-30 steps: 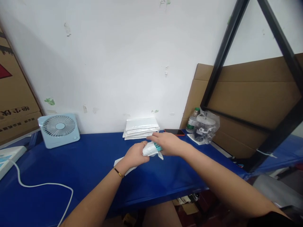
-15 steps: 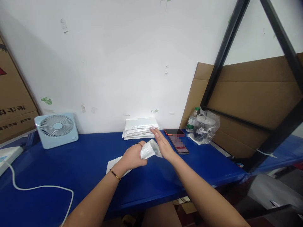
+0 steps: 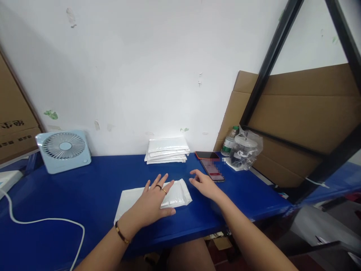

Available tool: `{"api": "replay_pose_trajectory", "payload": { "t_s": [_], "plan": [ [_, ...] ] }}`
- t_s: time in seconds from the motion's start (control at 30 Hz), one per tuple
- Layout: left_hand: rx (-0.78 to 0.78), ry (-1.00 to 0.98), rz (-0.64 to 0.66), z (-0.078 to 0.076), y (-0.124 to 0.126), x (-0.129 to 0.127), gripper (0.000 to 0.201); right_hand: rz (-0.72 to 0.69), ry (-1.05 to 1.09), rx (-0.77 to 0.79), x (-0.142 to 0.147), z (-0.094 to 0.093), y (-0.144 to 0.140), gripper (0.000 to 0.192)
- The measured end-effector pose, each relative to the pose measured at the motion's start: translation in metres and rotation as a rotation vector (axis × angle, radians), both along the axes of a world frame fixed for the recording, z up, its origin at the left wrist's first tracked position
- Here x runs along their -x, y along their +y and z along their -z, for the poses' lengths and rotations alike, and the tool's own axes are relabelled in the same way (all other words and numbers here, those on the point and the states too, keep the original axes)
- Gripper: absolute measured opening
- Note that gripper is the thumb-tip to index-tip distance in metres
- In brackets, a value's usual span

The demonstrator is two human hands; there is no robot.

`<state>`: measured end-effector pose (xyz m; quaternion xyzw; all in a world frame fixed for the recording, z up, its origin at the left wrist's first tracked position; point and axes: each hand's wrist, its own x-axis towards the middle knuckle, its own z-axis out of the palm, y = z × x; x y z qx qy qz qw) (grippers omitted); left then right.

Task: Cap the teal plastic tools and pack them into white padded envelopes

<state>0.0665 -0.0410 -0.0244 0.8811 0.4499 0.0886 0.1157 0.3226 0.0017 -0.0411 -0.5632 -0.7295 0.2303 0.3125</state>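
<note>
A white padded envelope [image 3: 178,195] lies flat on the blue table in front of me, its folded end toward the right. Across its middle rests my left hand [image 3: 155,199], palm down with fingers spread; it covers part of the envelope. My right hand [image 3: 204,183] hovers just off the envelope's right end, fingers loosely curled and apart, with nothing in it. Behind them, against the wall, sits a stack of several similar white padded envelopes [image 3: 167,145].
Two phones, one dark [image 3: 208,155] and one with a lit screen [image 3: 213,171], lie right of the stack. Beyond are a green-capped bottle [image 3: 228,142] and a plastic-wrapped cup [image 3: 244,152]. A light-blue fan [image 3: 65,150] and a white cable [image 3: 50,219] are at left.
The envelope was gripped by its raised end in my left hand; now it lies flat with that hand spread on it. My right hand has moved lower and slightly right.
</note>
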Motion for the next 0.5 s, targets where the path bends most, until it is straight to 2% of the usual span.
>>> {"api": "replay_pose_trajectory", "payload": {
  "t_s": [0.13, 0.23, 0.3, 0.33, 0.4, 0.5],
  "plan": [
    [0.024, 0.037, 0.027, 0.018, -0.020, -0.009, 0.073, -0.046, 0.127, 0.113, 0.015, 0.018, 0.003, 0.032],
    [-0.022, -0.016, 0.037, 0.027, -0.026, -0.009, 0.068, -0.128, 0.373, 0.248, 0.021, 0.016, 0.001, 0.031],
    [-0.022, -0.063, 0.068, 0.025, -0.027, -0.004, 0.063, -0.252, 0.434, 0.287, 0.018, 0.010, -0.005, 0.030],
    [-0.002, -0.082, 0.093, 0.021, -0.028, 0.000, 0.061, -0.322, 0.403, 0.258, 0.015, 0.006, -0.009, 0.030],
    [0.065, -0.118, 0.155, 0.011, -0.028, 0.009, 0.058, -0.441, 0.258, 0.148, 0.010, -0.001, -0.020, 0.029],
    [0.158, -0.174, 0.247, -0.001, -0.027, 0.017, 0.059, -0.549, 0.097, 0.035, 0.006, -0.007, -0.032, 0.022]
  ]
}}
